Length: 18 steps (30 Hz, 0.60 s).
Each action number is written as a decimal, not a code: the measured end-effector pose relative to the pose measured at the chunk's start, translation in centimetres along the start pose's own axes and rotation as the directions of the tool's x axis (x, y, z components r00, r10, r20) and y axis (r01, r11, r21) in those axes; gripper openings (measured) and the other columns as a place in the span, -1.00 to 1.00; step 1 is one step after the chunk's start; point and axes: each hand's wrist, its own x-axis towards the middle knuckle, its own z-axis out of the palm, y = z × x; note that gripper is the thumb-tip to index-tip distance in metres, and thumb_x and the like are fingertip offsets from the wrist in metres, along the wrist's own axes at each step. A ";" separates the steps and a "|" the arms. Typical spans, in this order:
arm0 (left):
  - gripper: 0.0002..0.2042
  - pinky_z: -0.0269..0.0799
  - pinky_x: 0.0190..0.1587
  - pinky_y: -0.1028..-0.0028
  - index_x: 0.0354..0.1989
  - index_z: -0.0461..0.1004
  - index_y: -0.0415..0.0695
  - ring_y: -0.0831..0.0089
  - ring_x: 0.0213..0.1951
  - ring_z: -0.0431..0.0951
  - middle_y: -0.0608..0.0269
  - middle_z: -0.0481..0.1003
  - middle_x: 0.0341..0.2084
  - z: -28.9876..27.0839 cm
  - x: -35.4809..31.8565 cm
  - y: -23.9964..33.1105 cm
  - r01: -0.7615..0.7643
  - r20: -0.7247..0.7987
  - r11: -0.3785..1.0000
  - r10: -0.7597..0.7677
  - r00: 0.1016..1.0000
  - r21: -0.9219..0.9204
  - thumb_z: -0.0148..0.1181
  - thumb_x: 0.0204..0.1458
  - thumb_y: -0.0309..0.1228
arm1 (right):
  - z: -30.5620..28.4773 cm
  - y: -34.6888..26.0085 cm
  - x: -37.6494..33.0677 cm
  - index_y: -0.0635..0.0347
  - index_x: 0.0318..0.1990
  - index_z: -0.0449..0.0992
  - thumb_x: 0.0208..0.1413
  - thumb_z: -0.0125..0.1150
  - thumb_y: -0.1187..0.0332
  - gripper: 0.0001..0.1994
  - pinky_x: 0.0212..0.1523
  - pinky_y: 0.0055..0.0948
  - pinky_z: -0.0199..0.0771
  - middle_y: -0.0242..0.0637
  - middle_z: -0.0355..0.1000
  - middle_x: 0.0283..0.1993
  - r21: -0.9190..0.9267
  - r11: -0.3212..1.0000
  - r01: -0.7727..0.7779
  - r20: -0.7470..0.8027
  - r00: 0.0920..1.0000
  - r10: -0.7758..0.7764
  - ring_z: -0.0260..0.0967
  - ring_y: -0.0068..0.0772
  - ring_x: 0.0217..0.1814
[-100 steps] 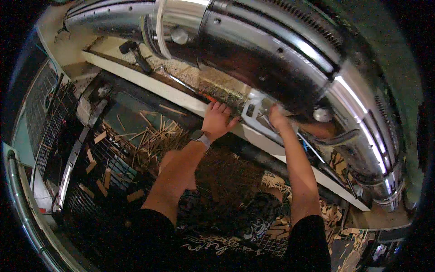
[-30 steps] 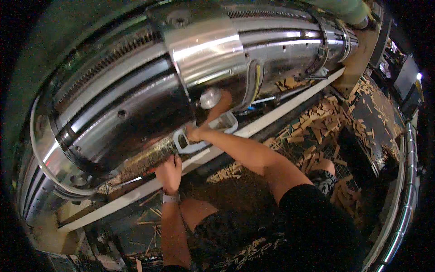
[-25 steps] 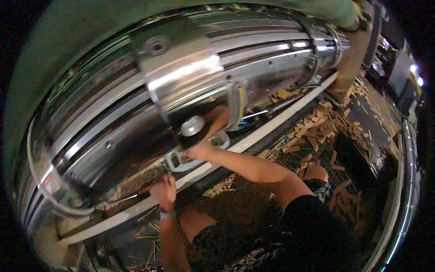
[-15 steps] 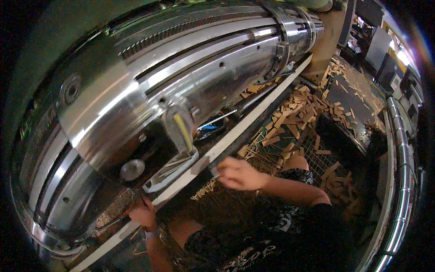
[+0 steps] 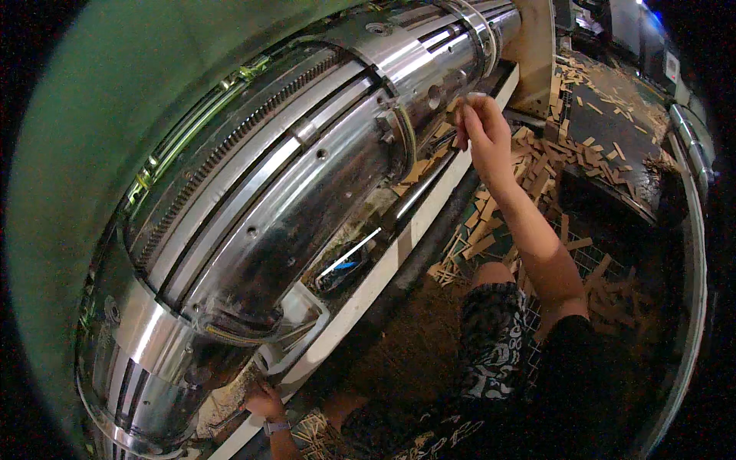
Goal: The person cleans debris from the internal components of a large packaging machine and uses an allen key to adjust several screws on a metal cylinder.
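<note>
our right hand (image 5: pixel 483 134) pinches something too small to tell beside the long shiny steel cylinder (image 5: pixel 307 192); our left hand (image 5: pixel 263 399) rests, fingers curled, on the white metal ledge (image 5: pixel 399 257); its grip is unclear.

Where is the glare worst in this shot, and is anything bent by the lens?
Head view: the strongest glare streaks along the polished steel drum; the white rail bows from fisheye distortion; corners fall black; the right hand is sharp, the left hand dim in shadow.
</note>
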 end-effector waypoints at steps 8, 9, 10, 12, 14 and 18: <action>-0.63 0.22 -0.67 0.28 -0.48 0.43 -0.20 0.20 -0.74 0.31 0.03 0.36 -0.68 3.1 -2.3 -3.9 0.052 -0.007 0.997 -0.051 0.999 0.049 -0.20 0.14 -0.18 | 4.1 -1.7 8.1 0.26 -0.29 0.33 0.09 0.03 0.35 -0.84 -0.39 -0.30 0.34 -0.06 0.39 -0.46 -0.323 0.912 0.254 0.066 0.967 -0.247 0.37 -0.07 -0.43; -0.65 0.26 -0.62 0.26 -0.32 0.44 -0.20 0.22 -0.67 0.36 0.03 0.39 -0.60 5.0 -2.5 -5.6 -0.104 -0.235 0.990 0.124 0.964 0.095 -0.22 0.15 -0.19 | 4.5 -1.6 8.9 0.25 -0.31 0.32 0.07 0.05 0.31 -0.82 -0.32 -0.16 0.34 0.04 0.40 -0.40 -0.301 0.922 0.244 0.051 0.970 -0.240 0.35 0.14 -0.33; -0.66 0.27 -0.61 0.26 -0.26 0.43 -0.19 0.23 -0.66 0.37 0.04 0.40 -0.57 5.6 -2.9 -8.1 -0.106 -0.208 0.991 0.122 0.971 0.086 -0.23 0.16 -0.19 | 5.1 -1.1 9.2 0.25 -0.31 0.32 0.07 0.05 0.31 -0.82 -0.32 -0.17 0.35 0.03 0.40 -0.41 -0.316 0.907 0.277 0.060 0.960 -0.273 0.35 0.13 -0.33; -0.65 0.31 -0.54 0.28 -0.15 0.38 -0.19 0.24 -0.57 0.40 0.05 0.42 -0.46 5.9 -2.6 -5.6 0.071 -0.007 0.995 -0.071 0.997 0.064 -0.25 0.17 -0.19 | 4.6 -1.1 10.3 0.26 -0.31 0.32 0.07 0.05 0.30 -0.81 -0.32 -0.18 0.35 0.02 0.40 -0.41 -0.405 0.835 0.373 0.096 0.925 -0.367 0.36 0.11 -0.34; -0.62 0.35 -0.37 0.31 -0.06 0.32 -0.19 0.26 -0.40 0.42 0.07 0.40 -0.31 2.5 -1.2 -0.5 0.215 0.288 0.952 -0.274 0.918 0.218 -0.28 0.17 -0.16 | 3.9 -0.9 11.0 0.25 -0.29 0.34 0.06 0.06 0.31 -0.81 -0.33 -0.21 0.36 0.00 0.41 -0.40 -0.418 0.849 0.323 0.133 0.947 -0.294 0.37 0.07 -0.35; -0.57 0.16 -0.01 0.31 -0.06 0.28 -0.19 0.27 -0.10 0.29 0.13 0.29 -0.16 6.8 -5.7 -8.8 0.159 -0.031 0.752 -0.182 0.983 0.640 -0.36 0.17 -0.10 | 4.4 -1.7 10.7 0.27 -0.29 0.36 0.07 0.06 0.32 -0.82 -0.38 -0.36 0.36 -0.09 0.43 -0.44 -0.270 0.933 0.238 0.127 0.969 -0.210 0.41 -0.19 -0.42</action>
